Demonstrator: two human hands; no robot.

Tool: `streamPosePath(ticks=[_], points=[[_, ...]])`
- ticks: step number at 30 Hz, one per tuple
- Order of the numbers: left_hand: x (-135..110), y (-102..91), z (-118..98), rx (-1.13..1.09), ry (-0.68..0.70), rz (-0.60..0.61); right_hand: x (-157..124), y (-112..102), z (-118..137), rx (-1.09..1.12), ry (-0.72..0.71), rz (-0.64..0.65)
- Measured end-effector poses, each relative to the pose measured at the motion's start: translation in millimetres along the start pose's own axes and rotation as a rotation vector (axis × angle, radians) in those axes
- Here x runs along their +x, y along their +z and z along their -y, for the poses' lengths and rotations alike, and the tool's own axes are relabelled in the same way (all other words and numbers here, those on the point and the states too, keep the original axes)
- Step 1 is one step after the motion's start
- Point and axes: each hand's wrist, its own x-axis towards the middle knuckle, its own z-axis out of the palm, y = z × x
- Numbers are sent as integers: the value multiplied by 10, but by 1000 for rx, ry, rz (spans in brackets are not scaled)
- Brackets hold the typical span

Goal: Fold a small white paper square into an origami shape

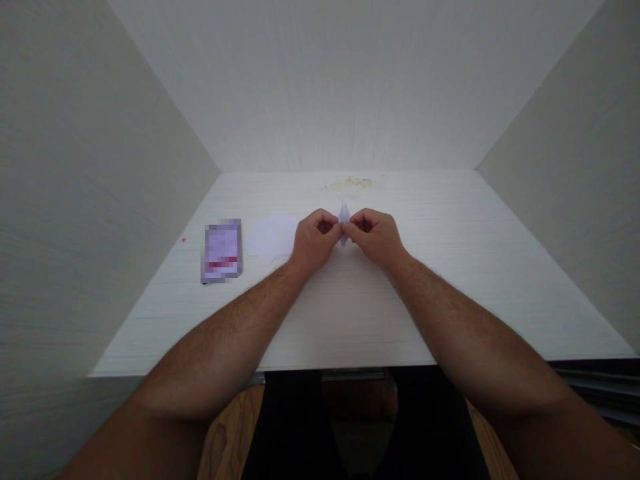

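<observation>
Between my two hands a small folded piece of white paper [344, 215] stands up in a narrow diamond shape. My left hand [316, 239] pinches it from the left with thumb and forefinger. On the other side my right hand [374, 235] pinches it the same way, and the fingertips of both hands nearly meet at its middle. Flat white paper sheets [274, 235] lie on the table just left of my left hand, which covers part of their right side.
A blurred-out purple rectangular object [223, 250] lies on the left of the white table [500, 280]. Near the left edge is a tiny red speck [183, 240]. Brownish stains [355, 182] mark the back. Pale walls [345, 87] enclose the table at the back and both sides.
</observation>
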Motion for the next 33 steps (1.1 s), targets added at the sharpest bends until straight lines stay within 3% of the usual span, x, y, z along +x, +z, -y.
streamPosePath(ticks=[9,19,33], points=[[-5,3,-17,-36,-5,-10,7,-5,23,-44,32,-22],[22,16,36,-308,-121,24,9,-11,12,-8,8,-15],[3,15,22,-221,-111,80,14,-14,13,63,35,3]])
